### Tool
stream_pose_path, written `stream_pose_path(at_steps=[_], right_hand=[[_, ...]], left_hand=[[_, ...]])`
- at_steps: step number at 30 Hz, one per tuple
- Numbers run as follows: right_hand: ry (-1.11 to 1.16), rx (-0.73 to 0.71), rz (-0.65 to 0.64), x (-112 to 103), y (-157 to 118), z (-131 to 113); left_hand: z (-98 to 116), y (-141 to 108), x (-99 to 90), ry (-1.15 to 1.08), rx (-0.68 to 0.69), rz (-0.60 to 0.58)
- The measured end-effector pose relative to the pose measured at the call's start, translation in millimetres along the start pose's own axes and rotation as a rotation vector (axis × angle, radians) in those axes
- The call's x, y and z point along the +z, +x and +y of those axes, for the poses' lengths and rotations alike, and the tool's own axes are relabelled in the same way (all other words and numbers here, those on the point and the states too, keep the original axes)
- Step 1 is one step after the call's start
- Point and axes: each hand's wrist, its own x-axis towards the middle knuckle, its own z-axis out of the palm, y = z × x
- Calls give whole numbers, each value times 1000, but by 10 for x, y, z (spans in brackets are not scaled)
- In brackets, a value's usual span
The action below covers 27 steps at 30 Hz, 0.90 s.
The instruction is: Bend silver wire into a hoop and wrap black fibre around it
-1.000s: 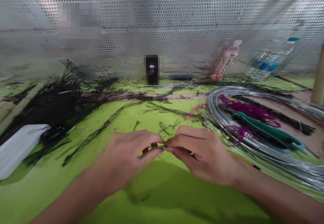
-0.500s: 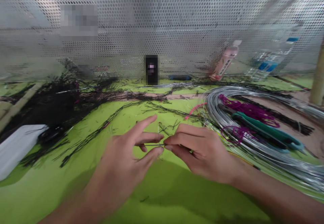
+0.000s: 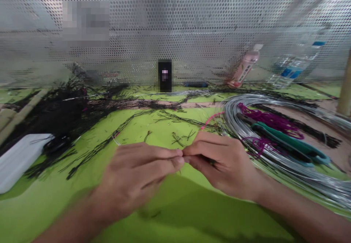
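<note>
Over the green tabletop [image 3: 192,213], my left hand [image 3: 139,173] is closed, thumb against forefinger, its fingertips meeting those of my right hand. My right hand [image 3: 222,164] is pinched too, just right of centre. Whatever lies between the fingertips is hidden now. Beyond the hands, short dark wire pieces [image 3: 178,139] are scattered on the green surface, and a pink strand [image 3: 212,119] lies behind my right hand.
Right of my hands sits a silvery wire coil [image 3: 230,113] with purple cord [image 3: 274,118] and green-handled pliers [image 3: 290,140]. Dark wire bundles [image 3: 55,107] and a white box [image 3: 20,159] are at left. Two bottles lean behind, a pink one [image 3: 244,67] and a clear one [image 3: 294,67].
My left hand's spread fingers have closed into a pinch and moved right to meet my right fingertips. The thin rod seen between the hands before is now covered. My right hand has barely moved.
</note>
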Motion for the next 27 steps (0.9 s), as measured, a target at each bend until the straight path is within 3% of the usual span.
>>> stream_pose_path(at_steps=[7, 10, 13, 16, 20, 23, 27], right_hand=[[-95, -104, -54, 24, -48, -9], [-165, -148, -72, 30, -64, -23], [-147, -145, -79, 38, -71, -22], [-107, -105, -80, 42, -71, -20], [-67, -62, -93, 42, -83, -21], [-26, -55, -100, 49, -90, -23], [31, -8, -75, 46, -66, -44]], left_hand=[[-74, 159, -179, -513, -675, -430], [-138, 161, -157, -620, -825, -543], [-158, 142, -144, -568, -872, -607], [-112, 154, -138, -492, -827, -570], [-32, 169, -106, -263, -654, -469], [-18, 113, -64, -17, -401, -397], [-24, -4, 17, 346, 94, -175]])
